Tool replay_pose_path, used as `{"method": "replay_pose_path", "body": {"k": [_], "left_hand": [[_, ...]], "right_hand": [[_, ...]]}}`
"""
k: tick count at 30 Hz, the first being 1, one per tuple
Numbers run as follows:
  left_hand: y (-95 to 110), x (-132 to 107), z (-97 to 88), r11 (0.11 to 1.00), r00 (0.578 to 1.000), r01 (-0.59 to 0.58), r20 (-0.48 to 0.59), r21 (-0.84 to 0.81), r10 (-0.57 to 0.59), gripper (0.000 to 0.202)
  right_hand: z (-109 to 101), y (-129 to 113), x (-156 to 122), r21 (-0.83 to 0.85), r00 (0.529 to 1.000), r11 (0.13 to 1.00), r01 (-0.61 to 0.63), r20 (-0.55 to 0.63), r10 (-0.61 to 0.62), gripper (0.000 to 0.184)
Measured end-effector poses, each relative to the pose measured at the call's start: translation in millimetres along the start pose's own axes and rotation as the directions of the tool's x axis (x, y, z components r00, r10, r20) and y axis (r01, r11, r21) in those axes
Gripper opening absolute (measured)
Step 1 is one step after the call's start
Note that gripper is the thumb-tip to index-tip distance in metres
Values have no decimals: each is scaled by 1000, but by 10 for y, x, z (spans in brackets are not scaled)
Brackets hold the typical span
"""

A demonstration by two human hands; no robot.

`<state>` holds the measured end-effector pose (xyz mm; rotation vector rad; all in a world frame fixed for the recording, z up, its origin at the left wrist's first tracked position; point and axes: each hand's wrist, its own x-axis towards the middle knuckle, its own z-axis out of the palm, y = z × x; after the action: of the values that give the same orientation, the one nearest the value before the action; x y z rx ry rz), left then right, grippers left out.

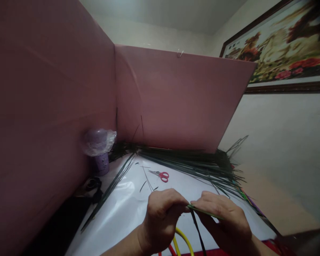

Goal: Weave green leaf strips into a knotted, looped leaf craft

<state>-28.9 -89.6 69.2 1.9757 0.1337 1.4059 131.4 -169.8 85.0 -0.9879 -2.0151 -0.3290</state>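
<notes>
My left hand [161,217] and my right hand [225,220] meet low in the middle of the view, both pinched on a thin green leaf strip [204,212] held between them. A dark strip [197,231] hangs down from the pinch. Both hands hover over a white sheet [128,209] on the table.
Red-handled scissors [160,175] lie on the sheet beyond my hands. A heap of long green leaf strips [197,163] runs along the pink partition [176,99]. A purple cup with plastic wrap [100,151] stands in the left corner. Yellow and red cords [180,241] lie below my hands.
</notes>
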Motion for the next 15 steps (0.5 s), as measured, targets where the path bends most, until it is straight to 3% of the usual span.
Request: {"method": "replay_pose_path", "body": {"k": [9,15], "left_hand": [[11,9,7,985,987,-159,-5,63,160,15],[61,48,10,976,979,-203,-21,78,205,14]], "right_hand": [[-98,-16,148,-8,997,998,69,43,-68,28],[-155,2,143,-21,987,992,125,106,-122,33]]}}
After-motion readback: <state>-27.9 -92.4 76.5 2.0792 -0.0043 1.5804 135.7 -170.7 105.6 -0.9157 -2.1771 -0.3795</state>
